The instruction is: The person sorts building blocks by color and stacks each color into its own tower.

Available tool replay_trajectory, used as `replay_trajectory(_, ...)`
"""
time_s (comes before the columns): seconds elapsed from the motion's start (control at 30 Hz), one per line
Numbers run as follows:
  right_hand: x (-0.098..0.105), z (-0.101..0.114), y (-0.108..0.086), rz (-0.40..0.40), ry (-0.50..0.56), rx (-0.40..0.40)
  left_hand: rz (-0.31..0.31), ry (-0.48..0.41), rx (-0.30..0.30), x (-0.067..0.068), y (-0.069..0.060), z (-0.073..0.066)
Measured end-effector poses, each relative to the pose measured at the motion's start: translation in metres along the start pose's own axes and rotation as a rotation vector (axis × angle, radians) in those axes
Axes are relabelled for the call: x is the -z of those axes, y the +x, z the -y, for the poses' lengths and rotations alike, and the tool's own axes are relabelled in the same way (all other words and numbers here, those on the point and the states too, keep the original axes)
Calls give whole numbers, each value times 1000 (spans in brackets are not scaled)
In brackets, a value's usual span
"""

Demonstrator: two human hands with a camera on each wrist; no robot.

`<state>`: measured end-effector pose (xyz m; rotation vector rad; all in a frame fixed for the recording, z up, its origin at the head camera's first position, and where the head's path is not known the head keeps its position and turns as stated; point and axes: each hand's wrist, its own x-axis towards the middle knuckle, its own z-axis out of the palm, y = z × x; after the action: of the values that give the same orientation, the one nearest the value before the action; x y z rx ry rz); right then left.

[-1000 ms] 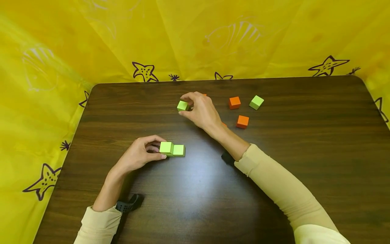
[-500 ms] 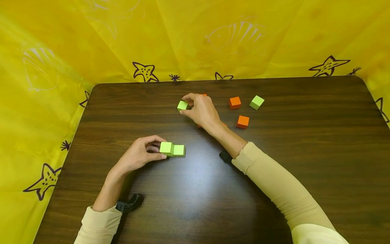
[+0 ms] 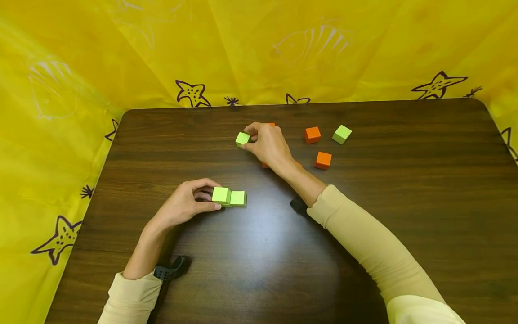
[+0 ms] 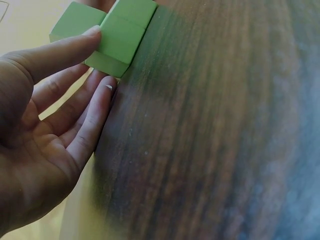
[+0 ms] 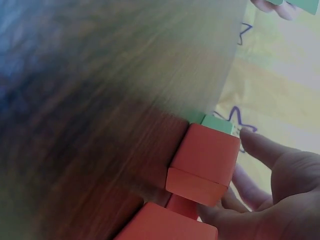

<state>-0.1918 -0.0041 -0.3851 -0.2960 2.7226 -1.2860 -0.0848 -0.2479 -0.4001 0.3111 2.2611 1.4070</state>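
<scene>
In the head view, my left hand (image 3: 188, 202) pinches a small stack of green cubes between thumb and fingers. The upper green cube (image 3: 221, 195) sits on another, and a further green cube (image 3: 238, 198) stands against the stack's right side. In the left wrist view, my thumb lies along the side of the green cubes (image 4: 120, 37). Farther back, my right hand (image 3: 269, 143) holds a single green cube (image 3: 242, 139) between thumb and fingers. The right wrist view shows this green cube (image 5: 218, 124) mostly hidden behind an orange cube (image 5: 205, 152).
To the right on the dark wooden table (image 3: 404, 189) stand two orange cubes, one farther back (image 3: 312, 135) and one nearer (image 3: 323, 160), with a green cube (image 3: 341, 134) beyond. More orange cubes are partly hidden beneath my right hand and wrist. Yellow cloth (image 3: 251, 49) borders the table.
My right hand and forearm have shifted very slightly; the green cube at its fingers stays in place. My left hand and its stack have not moved.
</scene>
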Motion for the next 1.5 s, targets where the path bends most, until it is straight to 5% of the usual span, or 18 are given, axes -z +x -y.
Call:
replay_trajectory(0.93, -5, 0, 6, -22, -111, -8, -8, 7, 7, 0, 0, 0)
replay_trajectory(1.5, 5, -1, -6, -11, 178, -15, -4, 0, -2, 1, 0, 1)
